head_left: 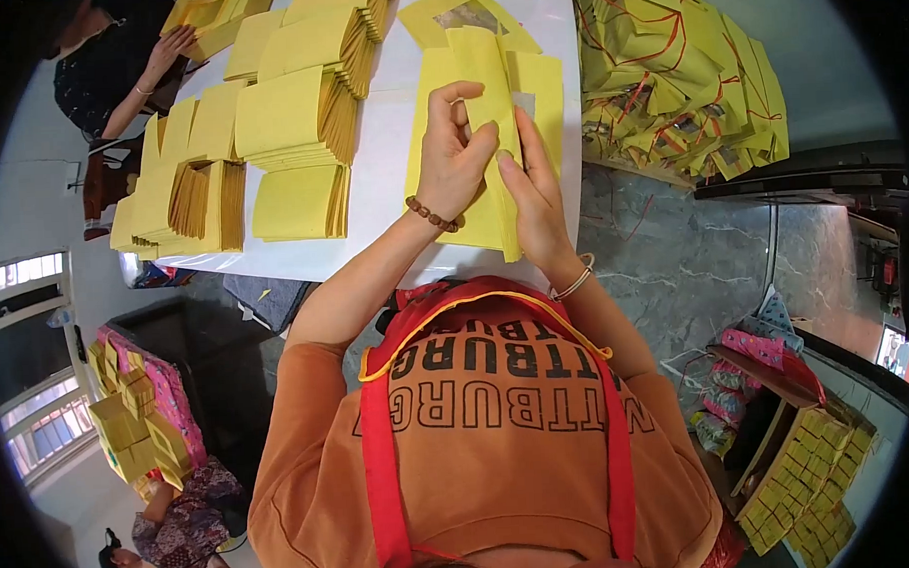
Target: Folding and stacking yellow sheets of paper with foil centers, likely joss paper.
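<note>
Between my hands is a yellow paper sheet, folded lengthwise into a narrow upright strip near the table's front edge. My left hand, a brown bead bracelet at its wrist, grips the strip from the left with curled fingers and thumb. From the right, my right hand pinches the strip's edge, its thumb on the paper and its fingers along the side. Under the strip lie larger flat yellow sheets. Beyond them is another yellow sheet with a greyish patch.
Folded yellow paper stacks cover the left of the white table. Bundles tied with red string are piled at the right. At the far left, another person's hand touches yellow paper. Another person sits at the lower left.
</note>
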A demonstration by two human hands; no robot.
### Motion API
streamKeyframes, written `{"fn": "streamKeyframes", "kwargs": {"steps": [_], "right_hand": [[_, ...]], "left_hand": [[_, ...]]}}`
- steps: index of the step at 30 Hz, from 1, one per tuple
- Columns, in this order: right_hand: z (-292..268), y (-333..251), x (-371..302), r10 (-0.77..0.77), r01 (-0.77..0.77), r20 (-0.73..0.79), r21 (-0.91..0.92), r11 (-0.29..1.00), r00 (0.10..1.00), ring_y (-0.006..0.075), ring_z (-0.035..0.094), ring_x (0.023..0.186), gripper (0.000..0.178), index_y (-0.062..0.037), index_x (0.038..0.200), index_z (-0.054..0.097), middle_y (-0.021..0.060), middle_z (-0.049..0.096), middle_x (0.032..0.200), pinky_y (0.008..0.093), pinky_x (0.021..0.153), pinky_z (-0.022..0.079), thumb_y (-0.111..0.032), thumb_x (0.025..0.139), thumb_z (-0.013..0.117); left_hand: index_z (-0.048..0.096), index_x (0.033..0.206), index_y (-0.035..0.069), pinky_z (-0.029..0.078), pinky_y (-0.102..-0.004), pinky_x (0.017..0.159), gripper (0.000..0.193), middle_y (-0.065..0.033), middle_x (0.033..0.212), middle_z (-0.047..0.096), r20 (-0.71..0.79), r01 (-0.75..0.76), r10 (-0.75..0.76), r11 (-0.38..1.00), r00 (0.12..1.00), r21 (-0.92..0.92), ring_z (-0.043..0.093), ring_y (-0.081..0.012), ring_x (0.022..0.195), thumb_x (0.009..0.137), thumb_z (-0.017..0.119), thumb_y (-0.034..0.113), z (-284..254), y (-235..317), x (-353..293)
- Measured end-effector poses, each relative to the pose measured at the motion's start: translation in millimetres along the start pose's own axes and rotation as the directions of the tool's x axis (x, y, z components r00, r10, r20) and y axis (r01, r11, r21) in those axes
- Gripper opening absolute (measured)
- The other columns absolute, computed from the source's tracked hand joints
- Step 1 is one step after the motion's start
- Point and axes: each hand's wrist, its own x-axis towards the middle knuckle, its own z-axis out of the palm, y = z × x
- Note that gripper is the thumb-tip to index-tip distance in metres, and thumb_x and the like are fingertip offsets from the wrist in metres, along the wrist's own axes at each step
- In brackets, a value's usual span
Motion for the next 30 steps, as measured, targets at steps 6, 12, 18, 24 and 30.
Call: {"fn": "streamKeyframes", "kwargs": {"steps": [6,12,18,24,30], "right_hand": [[0,1,0,-0.027,0.026,-0.013,-0.033,0.999,1.000,0.0230,0.026,0.133,0.060,0.0067,0.139,0.019,0.0187,0.027,0.143,0.0306,0.107,0.021,-0.019,0.092,0.045],[0,4,0,-0.046,0.046,0.004,-0.140,0.989,0.999,0.0249,0.027,0.133,0.062,0.0074,0.139,0.020,0.0209,0.028,0.142,0.0313,0.107,0.022,-0.019,0.091,0.049],[-2,6,0,-0.051,0.052,0.012,-0.127,0.991,0.999,0.0254,0.028,0.132,0.064,0.0073,0.138,0.021,0.0215,0.029,0.141,0.0314,0.107,0.023,-0.017,0.088,0.052],[-1,4,0,-0.042,0.041,-0.002,-0.070,0.997,0.999,0.0243,0.028,0.132,0.064,0.0062,0.139,0.020,0.0204,0.029,0.141,0.0308,0.106,0.024,-0.013,0.088,0.052],[0,-15,-8,-0.155,0.156,-0.050,0.022,0.987,0.987,0.0205,0.028,0.131,0.063,0.0037,0.141,0.016,0.0153,0.025,0.144,0.0308,0.105,0.026,-0.007,0.088,0.049]], "left_hand": [[0.058,0.101,0.002,0.032,-0.0182,0.051,0.017,0.0055,0.067,0.046,0.138,0.251,-0.265,0.962,0.954,0.109,0.038,-0.0019,0.059,0.084,0.057,0.006,-13,4,0],[0.060,0.097,0.002,0.028,-0.0175,0.046,0.020,0.0083,0.062,0.045,0.138,0.138,-0.150,0.986,0.979,0.094,0.034,0.0004,0.054,0.084,0.065,0.017,-17,-9,1],[0.059,0.090,0.004,0.027,-0.0176,0.045,0.014,0.0078,0.063,0.046,0.120,0.132,-0.144,0.986,0.982,0.101,0.034,0.0010,0.054,0.084,0.064,0.015,-17,-11,3],[0.056,0.086,0.005,0.027,-0.0175,0.043,0.010,0.0070,0.062,0.047,0.146,0.189,-0.199,0.979,0.969,0.082,0.036,0.0006,0.052,0.086,0.061,0.013,-18,-10,3],[0.052,0.086,0.005,0.029,-0.0186,0.044,0.011,0.0071,0.062,0.045,0.115,0.190,-0.202,0.975,0.973,0.113,0.036,0.0001,0.052,0.087,0.060,0.014,-19,-10,2]]}}
